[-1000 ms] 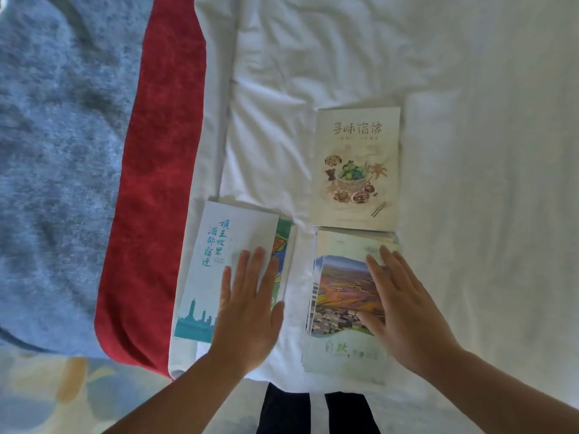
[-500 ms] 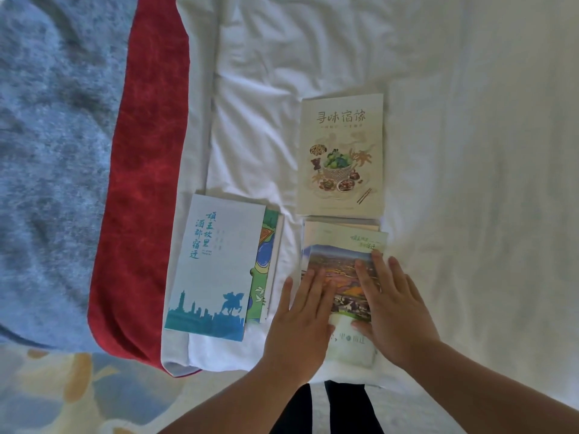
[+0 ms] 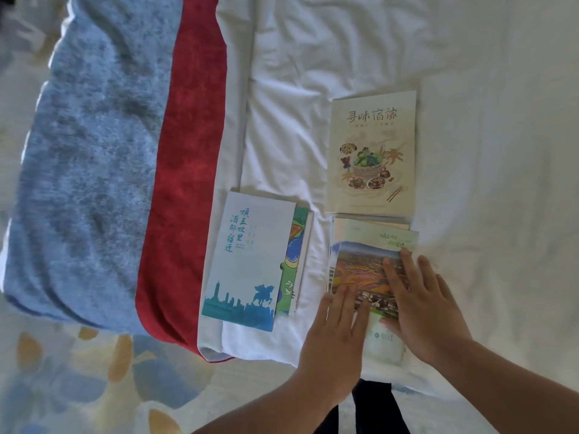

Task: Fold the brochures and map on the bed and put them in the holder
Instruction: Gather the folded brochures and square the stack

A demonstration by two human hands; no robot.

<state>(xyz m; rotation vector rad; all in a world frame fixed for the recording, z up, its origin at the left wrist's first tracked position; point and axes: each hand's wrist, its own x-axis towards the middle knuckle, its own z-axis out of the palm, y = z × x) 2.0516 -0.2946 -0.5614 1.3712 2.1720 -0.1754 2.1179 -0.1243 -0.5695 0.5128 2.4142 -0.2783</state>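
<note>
Photo brochure: the folded paper brochure with a picture of coloured fields (image 3: 360, 270) lies on the white bed sheet (image 3: 313, 73), near the bed's edge. It sits just below the cream brochure with a basket of food drawn on it (image 3: 372, 151). Some pale pages peek out at its top.
Left hand: the left hand (image 3: 336, 336) lies flat on the low left part of the photo brochure. Its fingers (image 3: 343, 300) are straight and close together — it grips nothing, it only presses.
Right hand: the right hand (image 3: 426, 311) lies flat on the right side, fingers a little apart, also only pressing.
Doing it well: I think the step is pressing the fold flat. The bed is soft, so push gently and slide along the crease from end to end. Hold one hand in place so the pages do not slip. The top pages look a bit crooked — line them up first.
Other papers: to the left, the tall white and blue brochure with a city and a horse rider (image 3: 250, 261) lies on top of the green and blue paper map (image 3: 297, 245).
Further out: a red blanket strip (image 3: 181, 183), then a fluffy blue blanket (image 3: 87, 151).
Hard to see: the holder is not in view. Only a thin strip of the map shows, so I cannot tell how it is folded. The hands cover the low part of the photo brochure, and I cannot count the pages under it.
</note>
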